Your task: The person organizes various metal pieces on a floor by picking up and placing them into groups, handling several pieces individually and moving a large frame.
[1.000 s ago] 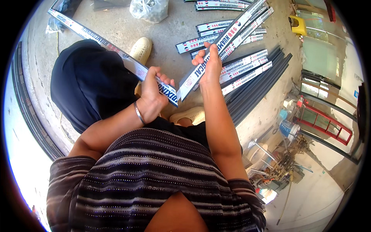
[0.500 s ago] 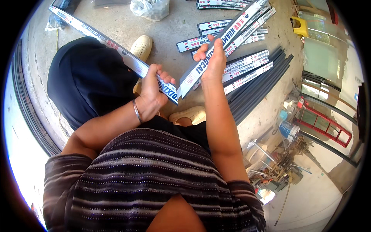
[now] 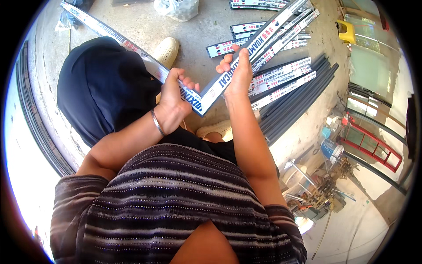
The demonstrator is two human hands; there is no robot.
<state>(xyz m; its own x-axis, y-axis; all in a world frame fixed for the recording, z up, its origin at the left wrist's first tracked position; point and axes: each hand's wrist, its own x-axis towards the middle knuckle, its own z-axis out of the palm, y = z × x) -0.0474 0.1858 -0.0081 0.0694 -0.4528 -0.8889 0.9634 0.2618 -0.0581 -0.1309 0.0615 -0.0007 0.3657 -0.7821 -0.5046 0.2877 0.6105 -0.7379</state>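
My left hand [image 3: 173,94] is closed around the near end of a long profile strip [image 3: 154,68] faced with white printed film. That strip runs away to the far left past my dark-clothed knee. My right hand [image 3: 239,77] grips a second strip [image 3: 263,37] of the same kind, which slants to the far right, the thumb lying along its face. The slanted ends of both strips meet in a V-shaped corner in front of me, below my hands. Whether anything joins them inside cannot be seen.
On the floor at right lie several film-faced strips [image 3: 281,79] and a bundle of dark profiles [image 3: 303,92]. A white plastic bag [image 3: 178,9] sits at the back. Long profiles [image 3: 37,114] line the left side. A bucket [image 3: 330,150] and a red frame [image 3: 373,145] are at right.
The two strip ends have come together; a gap and an overlap showed at the corner before. My right hand has shifted slightly left and down with its strip.
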